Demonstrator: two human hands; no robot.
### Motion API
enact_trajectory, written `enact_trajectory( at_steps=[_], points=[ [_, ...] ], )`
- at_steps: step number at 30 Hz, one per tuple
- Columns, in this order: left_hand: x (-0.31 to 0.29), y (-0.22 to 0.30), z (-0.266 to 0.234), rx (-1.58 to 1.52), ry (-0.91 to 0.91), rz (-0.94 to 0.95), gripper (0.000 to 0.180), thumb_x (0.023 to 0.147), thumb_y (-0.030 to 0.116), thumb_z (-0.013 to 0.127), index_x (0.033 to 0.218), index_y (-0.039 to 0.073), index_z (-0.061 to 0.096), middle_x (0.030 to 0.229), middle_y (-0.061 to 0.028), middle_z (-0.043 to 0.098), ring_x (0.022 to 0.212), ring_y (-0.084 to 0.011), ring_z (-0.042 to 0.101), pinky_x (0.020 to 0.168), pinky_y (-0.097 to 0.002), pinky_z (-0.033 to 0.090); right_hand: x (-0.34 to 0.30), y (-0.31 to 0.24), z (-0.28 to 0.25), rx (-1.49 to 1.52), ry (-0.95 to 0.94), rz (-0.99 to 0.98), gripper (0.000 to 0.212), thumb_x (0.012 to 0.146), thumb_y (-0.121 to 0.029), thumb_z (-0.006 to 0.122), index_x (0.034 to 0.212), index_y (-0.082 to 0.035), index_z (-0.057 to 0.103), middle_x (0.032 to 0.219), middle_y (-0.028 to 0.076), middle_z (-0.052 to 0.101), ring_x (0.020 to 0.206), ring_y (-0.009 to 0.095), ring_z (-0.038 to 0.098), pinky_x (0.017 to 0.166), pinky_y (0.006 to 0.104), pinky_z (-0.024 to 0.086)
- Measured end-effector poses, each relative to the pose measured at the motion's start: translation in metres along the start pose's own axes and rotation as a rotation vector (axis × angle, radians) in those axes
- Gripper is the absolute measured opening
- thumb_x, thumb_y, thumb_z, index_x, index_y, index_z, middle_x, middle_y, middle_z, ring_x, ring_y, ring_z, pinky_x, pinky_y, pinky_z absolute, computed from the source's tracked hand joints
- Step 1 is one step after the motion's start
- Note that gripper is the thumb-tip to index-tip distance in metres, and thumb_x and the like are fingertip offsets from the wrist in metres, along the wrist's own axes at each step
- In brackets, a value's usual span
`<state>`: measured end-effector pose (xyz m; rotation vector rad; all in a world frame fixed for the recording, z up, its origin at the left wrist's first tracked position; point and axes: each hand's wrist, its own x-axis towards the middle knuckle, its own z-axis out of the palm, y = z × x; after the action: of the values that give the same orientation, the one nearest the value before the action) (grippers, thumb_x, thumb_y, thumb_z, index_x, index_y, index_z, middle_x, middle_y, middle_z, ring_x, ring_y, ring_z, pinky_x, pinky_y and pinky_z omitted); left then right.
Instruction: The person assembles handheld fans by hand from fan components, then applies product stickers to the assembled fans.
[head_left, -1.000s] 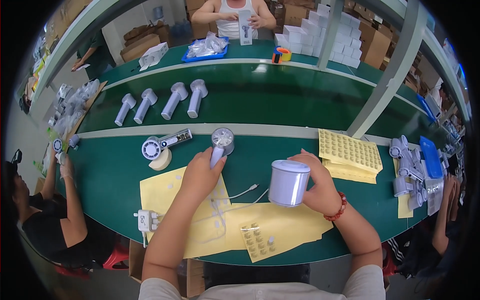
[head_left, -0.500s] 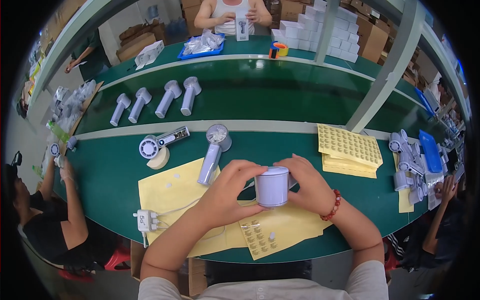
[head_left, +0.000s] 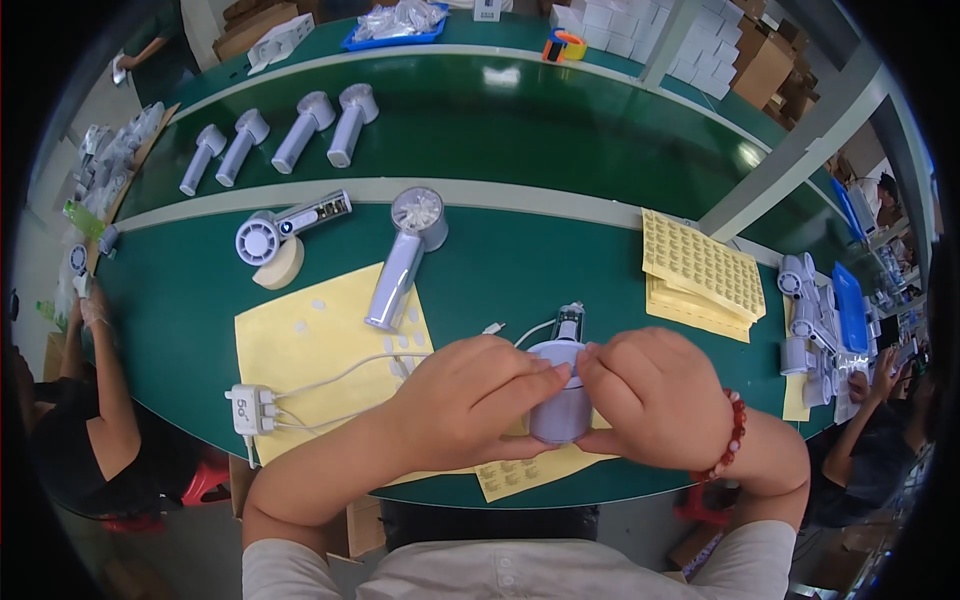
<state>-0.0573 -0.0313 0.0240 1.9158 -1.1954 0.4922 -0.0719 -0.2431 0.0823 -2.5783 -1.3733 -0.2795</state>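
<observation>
Two hands pinch a small pale cylinder at the near edge of a green workbench.

The left hand [head_left: 470, 400] and right hand [head_left: 655, 395] both grasp a pale lilac cylinder [head_left: 560, 405], fingertips meeting on its top; it stands just above the bench's near edge, over a yellow sheet [head_left: 300, 345]. Its long axis runs roughly upright, top tilted slightly away from the person, where a narrow clear part [head_left: 570, 322] sticks out. So near the edge, a loosened pinch could let it roll off toward the person's lap. White cables [head_left: 340, 375] run from a white charging block [head_left: 250, 408] toward the hands and could snag. Farther off lies a handheld fan [head_left: 400, 262], head pointing away, then four more fans [head_left: 275, 140].
</observation>
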Motion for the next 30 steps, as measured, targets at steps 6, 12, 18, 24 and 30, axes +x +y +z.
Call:
enact_trajectory(
  at_steps=[6,12,18,24,30],
  points=[
    [0.002,-0.002,0.002,-0.022,0.028,-0.008,0.054,0.05,0.022,0.083,0.096,0.004,0.063,0.088,-0.0061,0.058,0.078,-0.0206,0.06,0.067,-0.0306,0.05,0.0,0.015,0.008,0.009,0.048,-0.11,0.042,0.054,-0.03,0.068,0.085,-0.007,0.053,0.082,0.004,0.05,0.071,0.019,0.053,0.06,0.0307,0.041],
    [0.0,-0.01,-0.008,-0.066,0.033,-0.157,0.061,0.056,0.02,0.081,0.11,0.005,0.056,0.092,-0.0096,0.053,0.082,-0.026,0.054,0.068,-0.0332,0.046,0.012,0.01,0.008,0.181,0.046,0.168,0.058,0.058,-0.021,0.077,0.108,-0.005,0.051,0.1,0.009,0.054,0.093,0.026,0.054,0.076,0.0357,0.044],
    [-0.002,-0.02,-0.009,-0.304,0.278,-0.36,0.065,0.061,0.024,0.082,0.115,0.003,0.052,0.098,-0.0098,0.052,0.091,-0.0226,0.053,0.079,-0.0322,0.047,0.018,0.028,0.048,0.349,0.018,0.376,0.064,0.066,-0.019,0.075,0.12,-0.002,0.044,0.107,0.017,0.054,0.101,0.033,0.053,0.085,0.0387,0.044],
    [-0.005,-0.055,-0.035,0.449,0.149,-0.683,0.074,0.074,0.033,0.07,0.129,-0.002,0.035,0.117,-0.0199,0.045,0.107,-0.0343,0.047,0.09,-0.0387,0.042,0.057,0.046,0.062,0.593,0.108,0.673,0.041,0.077,-0.03,0.067,0.097,0.004,0.058,0.085,0.019,0.063,0.074,0.029,0.063,0.066,0.0341,0.049],
    [-0.02,-0.085,-0.036,0.453,-0.028,-0.968,0.066,0.073,0.019,0.067,0.127,-0.005,0.038,0.107,-0.0242,0.055,0.096,-0.0365,0.056,0.084,-0.0401,0.046,0.102,0.061,0.097,0.354,0.126,0.761,0.039,0.077,-0.035,0.06,0.081,0.003,0.062,0.073,0.019,0.063,0.071,0.034,0.062,0.066,0.0393,0.049]
  ],
)
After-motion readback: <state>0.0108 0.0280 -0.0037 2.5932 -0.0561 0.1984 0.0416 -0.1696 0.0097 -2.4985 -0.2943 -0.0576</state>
